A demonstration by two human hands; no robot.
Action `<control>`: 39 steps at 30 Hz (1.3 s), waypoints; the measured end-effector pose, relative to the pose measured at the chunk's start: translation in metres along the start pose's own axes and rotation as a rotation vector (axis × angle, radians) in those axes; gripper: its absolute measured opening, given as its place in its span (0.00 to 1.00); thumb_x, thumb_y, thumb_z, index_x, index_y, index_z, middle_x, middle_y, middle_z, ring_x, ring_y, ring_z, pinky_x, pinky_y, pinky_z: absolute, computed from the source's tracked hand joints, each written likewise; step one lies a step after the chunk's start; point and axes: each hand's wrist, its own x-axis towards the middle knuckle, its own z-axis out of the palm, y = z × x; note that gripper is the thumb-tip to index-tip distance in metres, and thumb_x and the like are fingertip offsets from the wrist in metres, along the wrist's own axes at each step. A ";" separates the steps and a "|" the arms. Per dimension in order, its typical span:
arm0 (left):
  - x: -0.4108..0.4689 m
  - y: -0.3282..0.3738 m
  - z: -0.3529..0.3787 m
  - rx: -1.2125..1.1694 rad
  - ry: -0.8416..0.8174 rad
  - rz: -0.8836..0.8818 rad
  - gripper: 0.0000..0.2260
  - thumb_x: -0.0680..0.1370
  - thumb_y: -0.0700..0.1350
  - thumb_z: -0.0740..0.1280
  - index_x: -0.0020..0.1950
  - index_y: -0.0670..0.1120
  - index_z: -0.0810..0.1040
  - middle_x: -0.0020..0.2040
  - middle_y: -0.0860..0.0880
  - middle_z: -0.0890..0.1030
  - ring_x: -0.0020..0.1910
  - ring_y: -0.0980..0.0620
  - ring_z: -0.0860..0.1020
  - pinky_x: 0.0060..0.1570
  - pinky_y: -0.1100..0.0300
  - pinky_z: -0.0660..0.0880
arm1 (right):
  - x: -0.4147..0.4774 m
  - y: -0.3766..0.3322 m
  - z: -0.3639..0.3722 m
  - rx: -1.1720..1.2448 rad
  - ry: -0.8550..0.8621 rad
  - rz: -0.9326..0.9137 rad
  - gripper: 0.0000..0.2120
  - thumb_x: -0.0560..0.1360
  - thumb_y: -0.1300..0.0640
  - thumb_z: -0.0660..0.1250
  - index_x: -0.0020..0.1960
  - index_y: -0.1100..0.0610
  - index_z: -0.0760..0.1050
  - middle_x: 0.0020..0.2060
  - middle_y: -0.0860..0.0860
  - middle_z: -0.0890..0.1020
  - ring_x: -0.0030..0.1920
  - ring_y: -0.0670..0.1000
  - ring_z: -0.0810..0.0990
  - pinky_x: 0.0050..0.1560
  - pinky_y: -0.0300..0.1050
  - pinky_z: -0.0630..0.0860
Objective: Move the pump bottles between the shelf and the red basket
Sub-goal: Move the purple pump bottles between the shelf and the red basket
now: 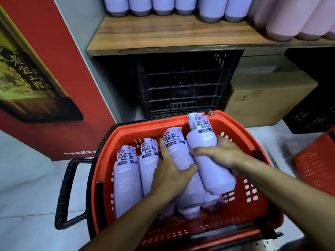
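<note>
The red basket (116, 134) sits low in front of me with several lilac pump bottles lying in it, pumps pointing away. My right hand (219, 153) is wrapped around the rightmost bottle (215, 176), which lies tilted on top of others. My left hand (172, 171) grips the bottle beside it (175, 142), fingers over its body. Two more bottles (126, 174) lie at the left of the basket. On the wooden shelf (172, 35) above stands a row of lilac bottles (163, 6), only their bases in view.
Pink bottles (299, 20) stand at the shelf's right end. Under the shelf are a black crate (181, 84) and a cardboard box (268, 98). A red display panel (45, 69) is at left, a second red basket (317, 160) at right. The basket's black handle (67, 192) sticks out left.
</note>
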 end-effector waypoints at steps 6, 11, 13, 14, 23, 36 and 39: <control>0.002 -0.001 0.020 0.198 -0.051 0.034 0.50 0.71 0.62 0.69 0.79 0.52 0.36 0.70 0.38 0.71 0.62 0.37 0.75 0.58 0.49 0.74 | 0.013 0.028 0.007 0.103 -0.074 0.201 0.39 0.49 0.38 0.82 0.56 0.54 0.83 0.47 0.55 0.88 0.45 0.59 0.88 0.52 0.63 0.84; 0.009 -0.004 0.033 0.323 -0.081 0.094 0.52 0.71 0.61 0.69 0.80 0.44 0.37 0.76 0.38 0.63 0.66 0.38 0.71 0.60 0.51 0.71 | 0.022 0.043 0.009 0.082 -0.090 0.265 0.38 0.49 0.38 0.81 0.55 0.55 0.83 0.46 0.56 0.88 0.44 0.59 0.88 0.51 0.63 0.85; 0.009 -0.007 0.038 0.343 -0.080 0.107 0.52 0.72 0.61 0.68 0.80 0.43 0.36 0.78 0.38 0.59 0.67 0.38 0.71 0.59 0.52 0.71 | 0.024 0.045 0.011 0.069 -0.076 0.248 0.37 0.49 0.38 0.80 0.54 0.54 0.84 0.45 0.54 0.88 0.43 0.57 0.88 0.50 0.61 0.85; 0.009 -0.008 0.040 0.365 -0.079 0.112 0.52 0.72 0.62 0.67 0.80 0.43 0.36 0.79 0.38 0.56 0.68 0.38 0.70 0.59 0.53 0.72 | 0.025 0.046 0.013 0.076 -0.072 0.240 0.36 0.49 0.38 0.80 0.54 0.53 0.84 0.45 0.54 0.88 0.43 0.57 0.88 0.49 0.60 0.85; 0.013 -0.003 0.037 0.641 0.116 0.255 0.43 0.74 0.61 0.60 0.79 0.34 0.52 0.79 0.36 0.54 0.73 0.39 0.58 0.73 0.51 0.55 | 0.033 0.047 0.022 0.098 -0.097 0.192 0.33 0.52 0.39 0.80 0.55 0.48 0.83 0.48 0.52 0.88 0.47 0.57 0.88 0.53 0.59 0.85; 0.016 -0.015 0.030 0.612 0.231 0.304 0.34 0.76 0.57 0.60 0.78 0.40 0.64 0.76 0.37 0.65 0.72 0.36 0.68 0.71 0.44 0.64 | 0.046 0.052 0.034 -0.261 -0.003 0.054 0.48 0.54 0.24 0.65 0.66 0.51 0.70 0.57 0.52 0.82 0.54 0.58 0.81 0.57 0.54 0.78; 0.018 -0.017 0.032 0.605 0.226 0.330 0.32 0.75 0.55 0.61 0.75 0.39 0.68 0.76 0.40 0.68 0.72 0.39 0.70 0.69 0.44 0.67 | 0.048 0.056 0.037 -0.199 0.014 0.060 0.45 0.59 0.24 0.61 0.66 0.52 0.71 0.60 0.54 0.81 0.57 0.58 0.80 0.58 0.53 0.76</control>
